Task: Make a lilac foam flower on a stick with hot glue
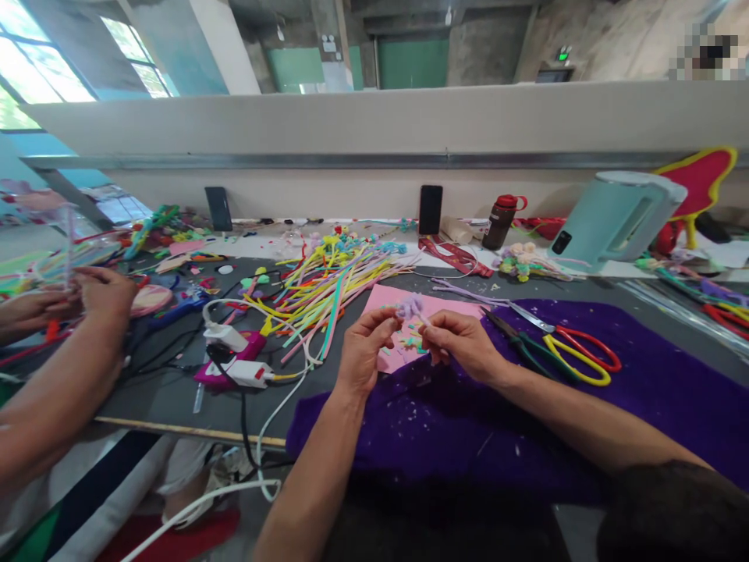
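A pale lilac pipe-cleaner flower (411,307) is held between my two hands, above a pink sheet (462,304) strewn with small coloured clippings. My left hand (366,347) pinches the flower's curled head from the left side. With thumb and fingers together, my right hand (459,343) grips the stem just below the head. Under my forearms spreads a purple cloth (450,437) dotted with white bits. Right of my right hand lie scissors with red and yellow handles (576,351) and dark green-handled pliers (527,347). Several lilac pipe cleaners (468,292) rest behind it.
Loose pipe cleaners (333,289) heap at centre-left. A power strip (234,367) with plugs and trailing cables sits left of me. Farther back stand a phone (431,209), a brown bottle (500,222) and a turquoise kettle (614,218). A co-worker's hands (94,300) are at the far left.
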`<state>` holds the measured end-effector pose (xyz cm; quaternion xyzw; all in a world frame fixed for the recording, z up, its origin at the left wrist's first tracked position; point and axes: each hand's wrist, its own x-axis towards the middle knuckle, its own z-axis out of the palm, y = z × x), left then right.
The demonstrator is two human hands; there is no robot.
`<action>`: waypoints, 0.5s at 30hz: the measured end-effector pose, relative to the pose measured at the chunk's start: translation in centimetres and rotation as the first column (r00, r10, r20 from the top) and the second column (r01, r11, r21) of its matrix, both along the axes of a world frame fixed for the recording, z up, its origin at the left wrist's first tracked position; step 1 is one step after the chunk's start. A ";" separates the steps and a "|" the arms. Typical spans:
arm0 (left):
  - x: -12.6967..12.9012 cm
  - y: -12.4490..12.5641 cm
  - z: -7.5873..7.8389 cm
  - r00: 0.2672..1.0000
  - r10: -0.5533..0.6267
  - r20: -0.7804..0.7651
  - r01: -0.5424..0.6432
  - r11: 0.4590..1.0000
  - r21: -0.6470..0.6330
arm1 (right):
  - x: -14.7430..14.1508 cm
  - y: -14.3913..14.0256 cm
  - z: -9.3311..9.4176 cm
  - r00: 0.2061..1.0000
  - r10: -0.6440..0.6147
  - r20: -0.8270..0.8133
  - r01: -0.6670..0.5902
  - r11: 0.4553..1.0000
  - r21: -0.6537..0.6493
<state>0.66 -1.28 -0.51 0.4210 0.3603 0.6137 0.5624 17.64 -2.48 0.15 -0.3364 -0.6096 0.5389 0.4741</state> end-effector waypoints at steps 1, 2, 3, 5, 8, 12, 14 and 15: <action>0.1 0.0 0.0 1.000 0.017 -0.022 -0.017 1.000 -0.004 | 0.1 0.0 0.2 1.000 0.000 -0.005 0.000 1.000 0.010; 0.4 -0.1 0.1 0.999 0.022 -0.038 -0.022 1.000 -0.005 | 0.2 -0.1 0.3 1.000 0.001 -0.016 -0.001 1.000 0.018; 0.6 -0.3 0.2 0.999 0.012 -0.051 -0.012 1.000 -0.001 | 0.3 -0.1 0.4 0.999 0.005 -0.032 -0.004 1.000 0.025; 1.3 -0.9 0.6 0.997 -0.035 -0.066 0.035 0.999 0.008 | 0.4 -0.4 0.7 0.998 0.022 -0.066 -0.019 0.999 0.039; 2.4 -2.0 1.5 0.997 -0.056 -0.062 0.056 0.998 0.009 | 0.4 -1.0 1.3 0.995 0.060 -0.076 -0.056 0.997 0.060; 3.5 -3.1 3.2 0.999 -0.030 -0.026 0.031 0.999 0.045 | 0.6 -1.9 2.6 0.992 0.101 -0.072 -0.094 0.991 0.095; 3.9 -3.4 4.1 1.000 -0.029 -0.008 0.030 0.997 0.070 | 0.9 -2.2 3.3 0.991 0.109 -0.077 -0.099 0.988 0.122; 4.1 -3.6 4.5 1.000 -0.026 0.000 0.025 0.996 0.084 | 1.1 -2.4 3.7 0.991 0.110 -0.077 -0.098 0.986 0.137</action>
